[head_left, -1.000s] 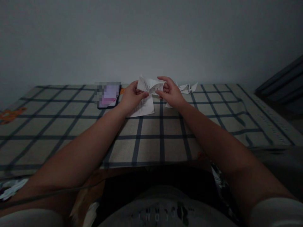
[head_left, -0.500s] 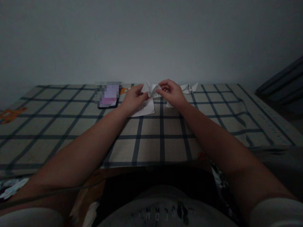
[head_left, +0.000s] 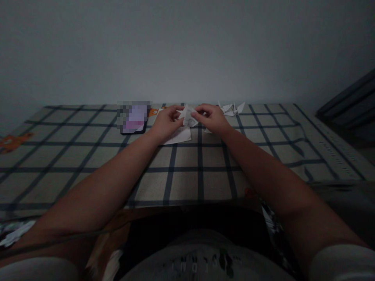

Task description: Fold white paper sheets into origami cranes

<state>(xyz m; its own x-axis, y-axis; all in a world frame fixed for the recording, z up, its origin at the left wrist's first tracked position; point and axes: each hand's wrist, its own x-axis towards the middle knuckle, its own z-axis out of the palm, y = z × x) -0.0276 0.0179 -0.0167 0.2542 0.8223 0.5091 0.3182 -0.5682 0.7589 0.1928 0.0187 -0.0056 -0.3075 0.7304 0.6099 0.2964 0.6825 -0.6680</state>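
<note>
Between my hands is a small piece of folded white paper (head_left: 190,117), creased into a pointed shape. My left hand (head_left: 168,121) pinches its left side between thumb and fingers. On the opposite side, my right hand (head_left: 211,117) grips the edge with thumb and fingertips. Under and beside my left hand lies a flat white sheet of paper (head_left: 182,136) with faint marks on it. A folded paper crane (head_left: 234,109) rests on the cloth just beyond my right hand. A bit of white paper shows below my right hand, mostly hidden.
A phone (head_left: 134,119) with a lit, blurred screen lies left of my hands. The table has a checked tablecloth (head_left: 187,183) with orange animal prints, and its far edge meets a plain wall (head_left: 187,50). A dark slatted object (head_left: 351,95) stands at the right.
The folded paper has turned between my fingers, from spread points to a more compact, upright face. My right hand has lowered slightly, and more of the paper crane behind it shows.
</note>
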